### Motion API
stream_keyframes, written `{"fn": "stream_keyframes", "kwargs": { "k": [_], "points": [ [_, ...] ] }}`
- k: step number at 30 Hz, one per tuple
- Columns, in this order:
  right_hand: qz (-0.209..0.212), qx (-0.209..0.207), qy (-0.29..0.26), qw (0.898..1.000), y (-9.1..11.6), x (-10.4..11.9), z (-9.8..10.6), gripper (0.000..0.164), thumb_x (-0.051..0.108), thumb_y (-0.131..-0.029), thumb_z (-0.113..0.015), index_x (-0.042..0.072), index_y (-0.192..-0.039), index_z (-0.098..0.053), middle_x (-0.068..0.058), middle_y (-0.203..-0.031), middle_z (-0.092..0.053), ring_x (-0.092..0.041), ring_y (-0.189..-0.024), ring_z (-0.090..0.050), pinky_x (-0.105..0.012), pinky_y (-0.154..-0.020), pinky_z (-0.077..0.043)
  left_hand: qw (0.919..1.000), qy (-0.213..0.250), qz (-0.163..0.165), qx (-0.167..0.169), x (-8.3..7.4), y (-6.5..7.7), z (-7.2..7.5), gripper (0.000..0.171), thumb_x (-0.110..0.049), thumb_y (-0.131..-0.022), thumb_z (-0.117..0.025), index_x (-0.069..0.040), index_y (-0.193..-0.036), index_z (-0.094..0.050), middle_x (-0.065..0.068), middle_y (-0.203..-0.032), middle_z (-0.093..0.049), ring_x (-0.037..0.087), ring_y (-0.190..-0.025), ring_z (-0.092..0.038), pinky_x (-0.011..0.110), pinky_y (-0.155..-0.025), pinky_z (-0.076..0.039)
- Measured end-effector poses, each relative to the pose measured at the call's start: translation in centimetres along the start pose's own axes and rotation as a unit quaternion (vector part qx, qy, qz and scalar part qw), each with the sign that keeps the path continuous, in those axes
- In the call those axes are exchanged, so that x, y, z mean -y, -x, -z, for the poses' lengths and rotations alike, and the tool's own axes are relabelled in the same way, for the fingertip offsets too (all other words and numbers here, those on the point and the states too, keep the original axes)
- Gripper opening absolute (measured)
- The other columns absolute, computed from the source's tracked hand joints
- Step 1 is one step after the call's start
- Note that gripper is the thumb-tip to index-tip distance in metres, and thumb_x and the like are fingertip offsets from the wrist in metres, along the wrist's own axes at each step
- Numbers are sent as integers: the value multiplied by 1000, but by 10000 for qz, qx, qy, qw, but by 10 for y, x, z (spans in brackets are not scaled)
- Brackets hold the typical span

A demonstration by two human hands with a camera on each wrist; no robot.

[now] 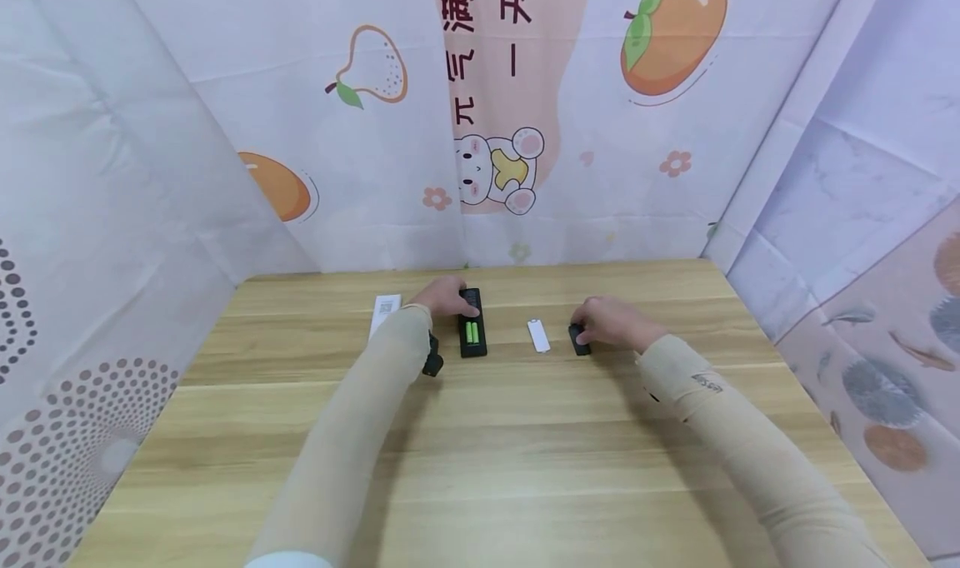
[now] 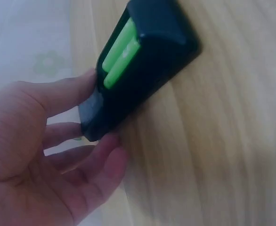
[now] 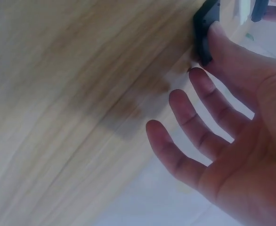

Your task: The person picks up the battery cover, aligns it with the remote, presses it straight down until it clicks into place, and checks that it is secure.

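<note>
The remote sits between my left hand's thumb and fingers, two green batteries showing just beyond the thumb. My right hand pinches a small black piece, three fingers loose. Likely step: steadying the remote and handling that piece; next calls for a sure pinch.

A wooden table with streaked grain spreads across the near part. Towards its far edge lie a white slab on the left, partly hidden, and a thin white strip right of the middle. The far curtain shows orange fruit, pink flowers, a cartoon animal and dark red writing. Dots cover part of the left cloth; grey and brown round shapes mark the right one.
</note>
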State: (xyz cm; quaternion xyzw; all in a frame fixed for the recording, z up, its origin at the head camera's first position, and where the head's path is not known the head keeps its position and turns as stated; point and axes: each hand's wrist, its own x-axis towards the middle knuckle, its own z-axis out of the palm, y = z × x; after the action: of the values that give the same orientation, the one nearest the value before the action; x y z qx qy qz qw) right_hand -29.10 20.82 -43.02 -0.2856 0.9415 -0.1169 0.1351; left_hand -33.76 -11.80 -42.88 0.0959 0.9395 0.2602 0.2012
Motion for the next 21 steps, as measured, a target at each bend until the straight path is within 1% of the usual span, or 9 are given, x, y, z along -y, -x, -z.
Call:
{"fn": "stream_keyframes", "kwargs": {
  "k": [2, 3, 7, 12, 17, 21],
  "points": [
    [-44, 25, -44, 10000, 0, -2, -1, 26, 14, -90, -79, 1, -112, -74, -8, -100, -72, -22, -89, -64, -45, -84, -54, 9999, -32, 113, 93, -2, -3, 0, 68, -27, -94, -75, 4, -147, -46, 19, -140, -56, 30, -122, -54, 44, -109, -41],
    [-32, 23, -64, 10000, 0, -3, -1, 26, 13, -90, -79, 0, -111, -74, -8, -100, -72, -22, -89, -64, -45, -84, -54, 9998, -17, 176, 112, -3, -4, 0, 68, -27, -94, -75, 3, -147, -47, 19, -140, -56, 29, -121, -54, 43, -109, -42],
    [-52, 18, -180, 9998, 1, -6, -1, 23, 11, -90, -79, 0, -109, -74, -8, -98, -72, -23, -88, -64, -45, -84, -54, 9987, 264, 417, 115, -10, -5, 0, 70, -24, -93, -77, 1, -150, -44, 19, -143, -54, 29, -124, -53, 43, -110, -41],
    [-72, 5, -304, 9995, -1, -6, 0, 16, 8, -89, -79, 2, -103, -74, -5, -93, -71, -22, -86, -63, -46, -84, -53, 9964, 607, 594, 74, -14, -3, 1, 72, -19, -92, -77, 0, -152, -42, 19, -146, -51, 30, -125, -53, 43, -105, -46],
    [-59, 19, -369, 9993, -7, -1, -1, 16, 7, -89, -79, 2, -103, -74, -5, -94, -71, -22, -87, -63, -45, -85, -53, 9917, 1011, 790, 16, -9, 0, 3, 73, -14, -92, -78, -1, -153, -40, 20, -145, -50, 31, -120, -58, 41, -95, -54],
    [-171, 71, -312, 9993, -6, -2, -1, 15, 7, -89, -79, 2, -103, -74, -7, -96, -71, -23, -90, -63, -45, -87, -53, 9888, 1240, 825, 76, -10, -2, 1, 75, -12, -90, -79, -2, -153, -40, 21, -144, -51, 31, -115, -62, 37, -86, -59]
  ]
}}
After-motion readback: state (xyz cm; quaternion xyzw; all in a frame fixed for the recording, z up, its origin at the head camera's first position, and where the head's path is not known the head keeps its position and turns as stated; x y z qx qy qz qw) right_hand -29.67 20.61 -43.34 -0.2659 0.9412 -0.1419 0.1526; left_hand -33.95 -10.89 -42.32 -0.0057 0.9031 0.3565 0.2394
